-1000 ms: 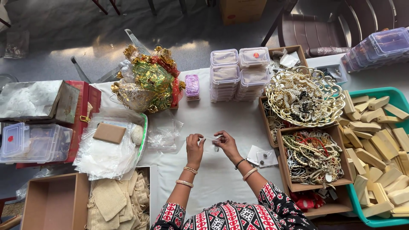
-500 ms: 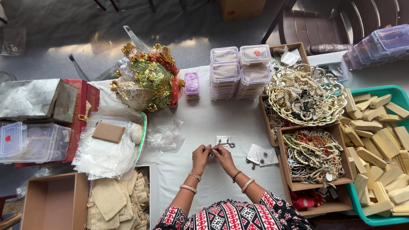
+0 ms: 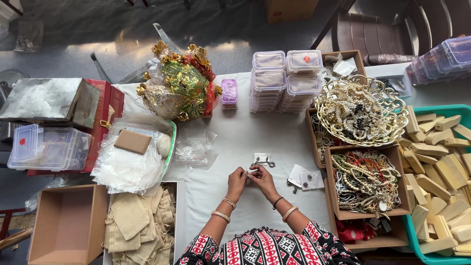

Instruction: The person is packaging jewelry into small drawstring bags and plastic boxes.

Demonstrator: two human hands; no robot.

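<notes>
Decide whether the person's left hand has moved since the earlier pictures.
Yes. The left hand has drawn back toward the body, away from the stacked plastic boxes, and now meets the right hand.

A small white card (image 3: 261,158) lies flat on the white tablecloth (image 3: 245,142), just beyond the fingertips, with a dark metal earring or charm hanging off its right edge. Between the fingertips of both hands, just in front of that card, a second tiny pale piece (image 3: 248,170) is pinched; it is too small to tell its shape. To the right of the card, near the box of bead necklaces (image 3: 365,182), lie two more white cards (image 3: 305,177), slightly overlapping and tilted, each carrying small dark earrings.
</notes>
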